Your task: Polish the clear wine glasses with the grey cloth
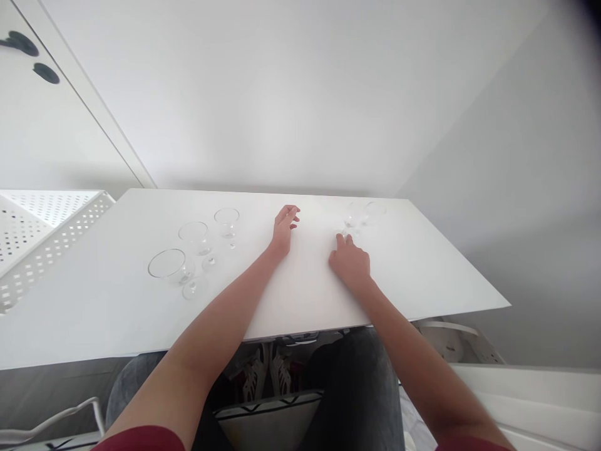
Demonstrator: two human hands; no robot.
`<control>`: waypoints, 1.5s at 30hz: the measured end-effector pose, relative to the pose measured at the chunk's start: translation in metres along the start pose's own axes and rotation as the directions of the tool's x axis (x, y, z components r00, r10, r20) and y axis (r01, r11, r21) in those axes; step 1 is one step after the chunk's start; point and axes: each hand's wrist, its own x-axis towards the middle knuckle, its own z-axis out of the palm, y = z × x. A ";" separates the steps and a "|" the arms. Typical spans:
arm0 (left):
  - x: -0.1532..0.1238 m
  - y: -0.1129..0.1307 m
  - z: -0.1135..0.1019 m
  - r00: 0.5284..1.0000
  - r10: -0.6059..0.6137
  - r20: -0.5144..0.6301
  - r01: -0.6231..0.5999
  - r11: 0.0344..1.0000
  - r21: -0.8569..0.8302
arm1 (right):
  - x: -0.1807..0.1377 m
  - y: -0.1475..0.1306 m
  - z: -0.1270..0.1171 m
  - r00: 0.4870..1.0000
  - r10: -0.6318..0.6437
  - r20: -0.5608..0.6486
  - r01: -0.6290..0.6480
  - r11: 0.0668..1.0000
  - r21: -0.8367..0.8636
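Observation:
On the white table [310, 294], my left hand [284, 229] rests on its side, its loosely bent fingers apart and nothing in them. My right hand [350, 258] reaches the low part of a clear stemmed glass [352, 217], index and middle fingers stretched to its foot, the other fingers folded under. Just behind and right of that glass, another clear glass [374, 213] shows faintly. Left of my left hand, three more stemmed glasses stand upright in a slanting row: a front glass [178, 272], a middle glass [197, 241] and a back glass [228, 227].
A white wall [282, 113] rises behind the table, with a grey wall [530, 175] at the right. At the left are a door handle [22, 44] and a perforated white panel [51, 241]. My legs and shoes [267, 373] are below the table's front edge.

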 end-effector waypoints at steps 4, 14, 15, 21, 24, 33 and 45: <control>0.000 0.001 0.001 1.000 0.005 -0.001 -0.005 1.000 -0.018 | -0.010 -0.004 0.004 0.999 0.029 -0.021 -0.030 0.999 -0.017; 0.000 0.002 0.002 1.000 0.001 -0.006 -0.001 0.998 -0.059 | -0.020 -0.010 0.007 0.998 -0.021 -0.053 0.019 0.999 -0.041; 0.000 0.003 0.002 1.000 -0.001 -0.007 0.000 0.998 -0.064 | -0.020 -0.010 0.007 0.998 -0.018 -0.054 0.016 0.999 -0.039; -0.001 0.004 0.004 1.000 -0.002 -0.013 0.001 0.996 -0.092 | -0.021 -0.009 0.004 0.995 -0.045 -0.084 0.042 0.999 -0.031; -0.002 0.005 0.004 1.000 -0.008 -0.010 0.007 0.996 -0.089 | -0.020 -0.009 0.004 0.995 -0.060 -0.075 0.058 0.998 -0.026; -0.001 0.004 0.004 1.000 -0.003 0.006 0.003 0.998 -0.058 | -0.019 -0.010 0.011 0.994 -0.015 -0.111 0.012 1.000 -0.027; -0.001 0.003 0.002 1.000 -0.009 0.004 0.009 0.997 -0.083 | -0.024 -0.013 0.009 0.990 0.006 -0.143 -0.013 0.999 -0.048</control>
